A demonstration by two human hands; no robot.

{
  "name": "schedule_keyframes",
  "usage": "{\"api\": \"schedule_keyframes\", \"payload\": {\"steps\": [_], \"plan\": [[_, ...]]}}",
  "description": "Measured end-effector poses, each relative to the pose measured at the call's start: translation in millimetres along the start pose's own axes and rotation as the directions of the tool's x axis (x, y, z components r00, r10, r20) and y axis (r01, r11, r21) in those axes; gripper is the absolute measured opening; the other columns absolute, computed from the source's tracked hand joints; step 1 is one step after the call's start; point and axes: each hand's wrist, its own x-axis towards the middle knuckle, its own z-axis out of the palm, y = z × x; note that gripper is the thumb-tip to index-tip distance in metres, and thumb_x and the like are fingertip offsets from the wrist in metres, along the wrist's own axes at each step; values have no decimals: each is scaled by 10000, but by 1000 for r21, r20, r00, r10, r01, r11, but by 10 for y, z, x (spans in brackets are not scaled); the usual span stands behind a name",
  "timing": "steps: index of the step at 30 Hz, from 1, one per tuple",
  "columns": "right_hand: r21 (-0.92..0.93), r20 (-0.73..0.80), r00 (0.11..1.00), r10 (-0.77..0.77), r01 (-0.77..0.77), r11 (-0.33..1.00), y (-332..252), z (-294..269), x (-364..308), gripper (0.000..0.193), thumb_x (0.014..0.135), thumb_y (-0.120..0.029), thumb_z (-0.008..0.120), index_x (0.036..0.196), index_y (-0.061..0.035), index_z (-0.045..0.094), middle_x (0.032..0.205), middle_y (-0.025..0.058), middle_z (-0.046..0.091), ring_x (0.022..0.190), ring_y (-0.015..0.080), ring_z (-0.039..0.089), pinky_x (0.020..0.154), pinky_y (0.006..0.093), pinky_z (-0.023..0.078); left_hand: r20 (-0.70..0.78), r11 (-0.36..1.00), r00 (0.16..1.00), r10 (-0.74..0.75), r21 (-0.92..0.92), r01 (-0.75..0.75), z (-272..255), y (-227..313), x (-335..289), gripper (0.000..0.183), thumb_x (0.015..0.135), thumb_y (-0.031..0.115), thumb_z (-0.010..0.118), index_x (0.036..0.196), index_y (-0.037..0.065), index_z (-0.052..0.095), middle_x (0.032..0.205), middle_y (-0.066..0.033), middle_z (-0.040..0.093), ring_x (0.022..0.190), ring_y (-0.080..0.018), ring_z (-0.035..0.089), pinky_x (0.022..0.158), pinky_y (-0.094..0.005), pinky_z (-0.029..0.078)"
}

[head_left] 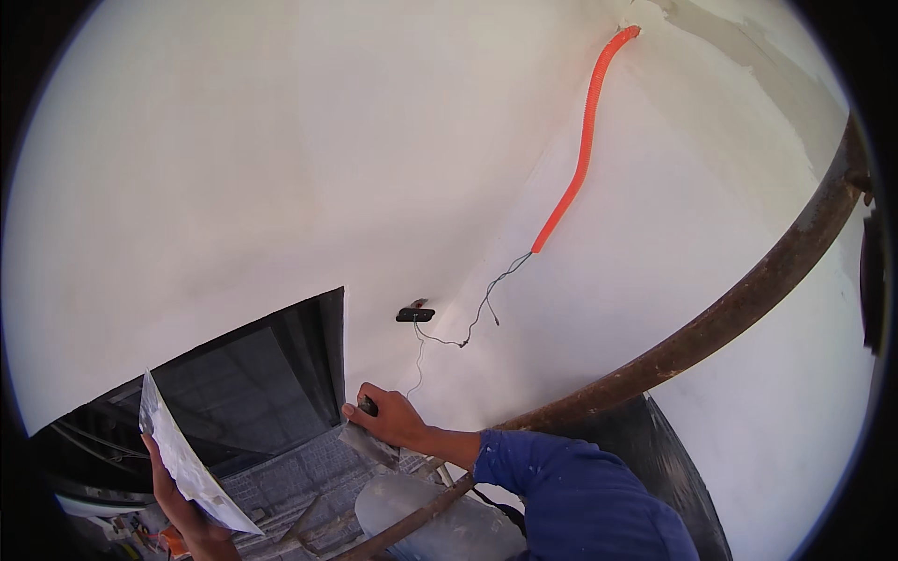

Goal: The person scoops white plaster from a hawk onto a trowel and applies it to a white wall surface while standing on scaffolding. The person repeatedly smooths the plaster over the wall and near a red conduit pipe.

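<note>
My left hand (176,500), low on the left, grips a thin flat board (195,467) by its edge and underside. White putty is smeared over the board's face, and the board is tilted steeply. Right of it, my right hand (398,418) is closed around the dark handle of a trowel (372,447). The trowel's flat metal blade hangs below the fingers, apart from the wall. Above this hand, a dark electrical box (415,314) sits in the white wall (281,168), with thin wires coming out of it.
A rusty pipe (720,327) curves across the right side, passing near my right arm. An orange corrugated conduit (585,140) hangs from the upper wall, dark wires trailing from its end. A dark window opening (253,374) lies left, black plastic sheeting (669,458) at the lower right.
</note>
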Motion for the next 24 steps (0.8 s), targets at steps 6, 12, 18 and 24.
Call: {"api": "schedule_keyframes", "payload": {"steps": [6,12,18,24], "plan": [[-63,-67,992,110,-114,991,-97,-127,54,661,909,-706,617,957,-47,580,698,156,652,678,349,682,666,457,519,30,780,872,-488,-433,452,264,191,55,426,1109,320,440,1415,37,528,1122,-54,684,889,-112,709,654,-214,595],[-126,-103,994,-25,12,992,-180,-267,46,705,875,-721,651,1127,-69,554,746,155,675,771,346,729,702,422,546,226,744,887,-402,-484,460,507,170,121,427,1098,385,464,1349,62,586,1145,-38,712,954,-178,726,825,-340,608],[785,-78,954,290,-121,607,-133,-486,242,583,914,-433,784,1269,-33,550,1054,106,696,956,193,696,850,351,554,277,758,901,-335,-488,432,759,260,29,357,1083,372,514,1268,80,605,1065,-39,720,899,-164,727,752,-327,605],[985,68,985,-160,-41,165,-364,-1068,105,339,958,-107,730,1267,-143,595,1144,7,666,1074,167,651,956,346,529,318,815,923,-218,-460,351,896,415,1,371,1074,327,542,1294,30,574,1144,-79,696,990,-177,707,824,-337,587]]}}
